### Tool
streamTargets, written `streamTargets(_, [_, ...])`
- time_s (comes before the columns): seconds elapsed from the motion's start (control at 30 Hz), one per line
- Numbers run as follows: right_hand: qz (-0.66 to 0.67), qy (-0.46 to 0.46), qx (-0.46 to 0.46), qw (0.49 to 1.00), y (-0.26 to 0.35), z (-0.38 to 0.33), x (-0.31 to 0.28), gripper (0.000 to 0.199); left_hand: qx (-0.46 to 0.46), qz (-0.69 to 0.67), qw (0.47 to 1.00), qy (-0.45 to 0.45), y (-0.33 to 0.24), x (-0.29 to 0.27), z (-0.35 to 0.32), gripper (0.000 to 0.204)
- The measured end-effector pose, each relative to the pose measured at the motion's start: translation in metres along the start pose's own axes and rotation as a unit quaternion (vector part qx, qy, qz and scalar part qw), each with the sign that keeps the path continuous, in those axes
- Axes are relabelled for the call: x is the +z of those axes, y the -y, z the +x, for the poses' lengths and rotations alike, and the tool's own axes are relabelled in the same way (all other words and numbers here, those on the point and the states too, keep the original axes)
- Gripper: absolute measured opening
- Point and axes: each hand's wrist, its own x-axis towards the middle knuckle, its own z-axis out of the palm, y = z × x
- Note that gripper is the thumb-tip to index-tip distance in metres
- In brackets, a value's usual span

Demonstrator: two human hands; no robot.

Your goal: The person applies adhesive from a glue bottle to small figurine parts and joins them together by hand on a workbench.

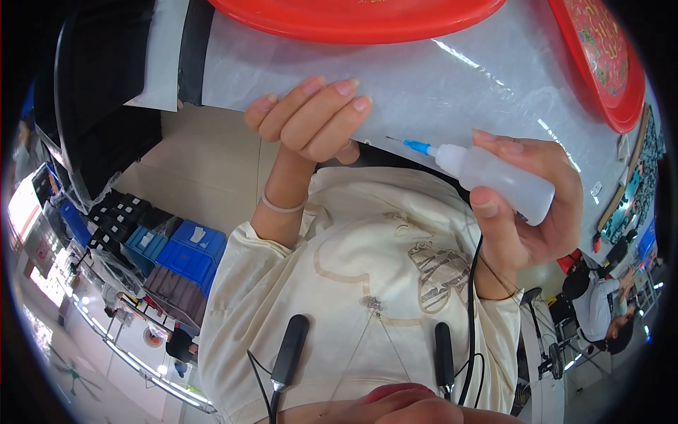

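In my right hand (pixel 565 212) is a small white squeeze bottle (pixel 498 178), gripped between the thumb and fingers. Its blue needle tip (pixel 417 147) ends in a thin needle, tilted up and to the left, toward my left hand. My left hand (pixel 311 116) is raised by the front edge of the table, with its fingers curled together and the thumb mostly behind them. Whatever may be inside those fingers is hidden. The needle and the left fingers are apart.
A large red plastic tray (pixel 360 32) lies at the far side of the pale table covering (pixel 296 56). Another red tray (pixel 628 116), with a patterned inside, stands at the right. Blue crates (pixel 191 251) are stacked at the left. Other people work in the background.
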Motion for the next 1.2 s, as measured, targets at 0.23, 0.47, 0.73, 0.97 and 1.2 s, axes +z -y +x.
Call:
streamTargets(0.23, [-0.007,0.024,-0.004,1.000,0.003,0.001,-0.004,0.032,0.005,-0.001,1.000,0.008,0.002,-0.001,0.000,0.023])
streamTargets(0.47, [-0.005,0.030,0.000,1.000,0.005,0.001,-0.002,0.034,0.002,-0.003,1.000,-0.001,0.001,0.000,0.000,0.023])
streamTargets(0.73, [0.011,-0.005,-0.004,1.000,0.002,-0.001,-0.001,0.035,0.008,-0.004,1.000,0.004,0.003,-0.001,-0.001,0.025])
streamTargets(0.97, [-0.042,0.033,-0.042,0.998,0.004,0.002,-0.011,0.033,0.012,-0.001,1.000,-0.008,0.003,0.001,-0.001,0.025])
streamTargets(1.2, [-0.041,-0.019,0.001,0.999,0.004,0.000,-0.011,0.033,0.012,0.000,1.000,-0.001,0.003,0.000,-0.001,0.026])
